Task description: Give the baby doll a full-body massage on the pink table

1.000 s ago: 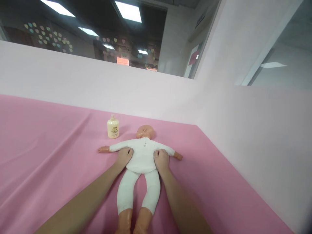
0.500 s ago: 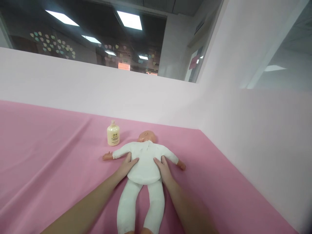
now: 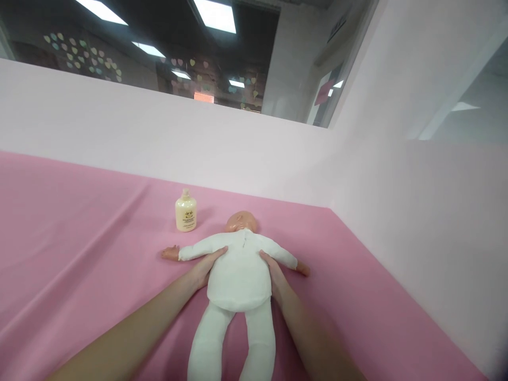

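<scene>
A baby doll [image 3: 239,273] in a white bodysuit lies face down on the pink cloth [image 3: 79,238], head away from me and arms spread. My left hand [image 3: 205,268] cups the left side of its torso, thumb up under the arm. My right hand [image 3: 275,275] presses against the right side of the torso. Together the two hands clasp the doll's body between them. The doll's legs run off the bottom edge of the view.
A small cream bottle [image 3: 186,212] with a label stands upright on the cloth just left of the doll's head. A pale pink wall [image 3: 238,153] borders the cloth at the back and along the right side [image 3: 416,222].
My hands slid from resting on the doll's back near the shoulders to clasping its sides. The doll's torso now looks lifted and nearer to me.
</scene>
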### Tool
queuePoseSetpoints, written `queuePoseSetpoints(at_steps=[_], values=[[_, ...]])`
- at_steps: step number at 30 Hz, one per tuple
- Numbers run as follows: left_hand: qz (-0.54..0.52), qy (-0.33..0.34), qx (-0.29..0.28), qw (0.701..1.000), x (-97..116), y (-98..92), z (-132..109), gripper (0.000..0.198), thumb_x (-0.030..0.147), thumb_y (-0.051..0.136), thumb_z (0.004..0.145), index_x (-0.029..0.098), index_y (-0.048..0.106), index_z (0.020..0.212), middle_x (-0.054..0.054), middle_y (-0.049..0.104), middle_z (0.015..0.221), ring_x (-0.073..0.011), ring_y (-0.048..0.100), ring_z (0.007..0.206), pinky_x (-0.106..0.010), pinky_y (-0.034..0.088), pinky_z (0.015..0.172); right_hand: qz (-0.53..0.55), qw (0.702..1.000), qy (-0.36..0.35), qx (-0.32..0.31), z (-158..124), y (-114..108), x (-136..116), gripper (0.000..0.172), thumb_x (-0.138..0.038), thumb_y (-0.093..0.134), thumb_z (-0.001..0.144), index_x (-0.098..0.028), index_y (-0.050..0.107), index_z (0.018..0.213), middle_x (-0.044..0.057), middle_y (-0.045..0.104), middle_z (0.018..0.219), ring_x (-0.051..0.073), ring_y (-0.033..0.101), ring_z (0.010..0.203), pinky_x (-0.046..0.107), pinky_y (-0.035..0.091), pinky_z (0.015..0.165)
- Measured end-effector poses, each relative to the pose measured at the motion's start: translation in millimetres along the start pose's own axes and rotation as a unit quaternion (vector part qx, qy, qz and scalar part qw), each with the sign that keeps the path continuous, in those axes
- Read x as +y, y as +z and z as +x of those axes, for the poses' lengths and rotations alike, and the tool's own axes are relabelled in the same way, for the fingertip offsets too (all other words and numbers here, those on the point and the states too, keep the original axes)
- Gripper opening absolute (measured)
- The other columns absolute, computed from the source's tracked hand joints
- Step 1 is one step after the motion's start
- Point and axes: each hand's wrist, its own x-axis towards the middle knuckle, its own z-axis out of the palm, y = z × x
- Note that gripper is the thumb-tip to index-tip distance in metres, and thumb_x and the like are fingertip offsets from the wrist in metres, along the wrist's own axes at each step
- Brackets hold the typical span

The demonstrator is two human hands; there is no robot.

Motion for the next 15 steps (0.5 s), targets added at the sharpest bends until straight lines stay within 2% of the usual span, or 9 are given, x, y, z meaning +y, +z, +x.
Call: queuePoseSetpoints(at_steps=[6,12,13,15], values=[[-0.011,-0.008,-0.001,1.000,1.6,1.4,-2.1,0.044,0.051,0.070,0.087,0.018,0.072,0.115,-0.015,0.078,0.116,-0.0348,0.067,0.128,-0.046,0.045,0.118,0.040,0.998,0.050,-0.007,-2.4,3.2,-5.6,0.034,-0.036,0.069,0.086,-0.013,0.072,0.111,0.014,0.080,0.099,0.029,0.077,0.102,0.035,0.061,0.092],[-0.013,-0.016,-0.013,1.000,3.0,2.4,-3.7,0.049,0.052,0.069,0.087,0.015,0.069,0.120,-0.016,0.077,0.121,-0.0334,0.067,0.127,-0.043,0.048,0.116,0.025,0.997,0.063,-0.020,-1.6,4.1,-5.7,0.031,-0.035,0.064,0.090,-0.013,0.071,0.110,0.011,0.079,0.091,0.026,0.077,0.099,0.035,0.061,0.092],[-0.010,-0.017,-0.012,1.000,3.5,2.9,-4.1,0.049,0.052,0.069,0.088,0.015,0.069,0.120,-0.016,0.077,0.121,-0.0337,0.067,0.127,-0.043,0.048,0.116,0.011,0.998,0.060,-0.024,-1.7,4.4,-5.5,0.031,-0.036,0.063,0.090,-0.013,0.071,0.109,0.011,0.079,0.091,0.026,0.077,0.098,0.037,0.061,0.092],[-0.003,-0.014,-0.010,1.000,4.5,4.1,-4.8,0.046,0.051,0.068,0.088,0.016,0.070,0.118,-0.016,0.078,0.118,-0.0342,0.067,0.127,-0.044,0.047,0.116,-0.051,0.999,0.006,-0.016,-2.1,4.7,-4.9,0.031,-0.038,0.061,0.091,-0.013,0.071,0.105,0.012,0.078,0.089,0.027,0.076,0.094,0.038,0.061,0.089]])
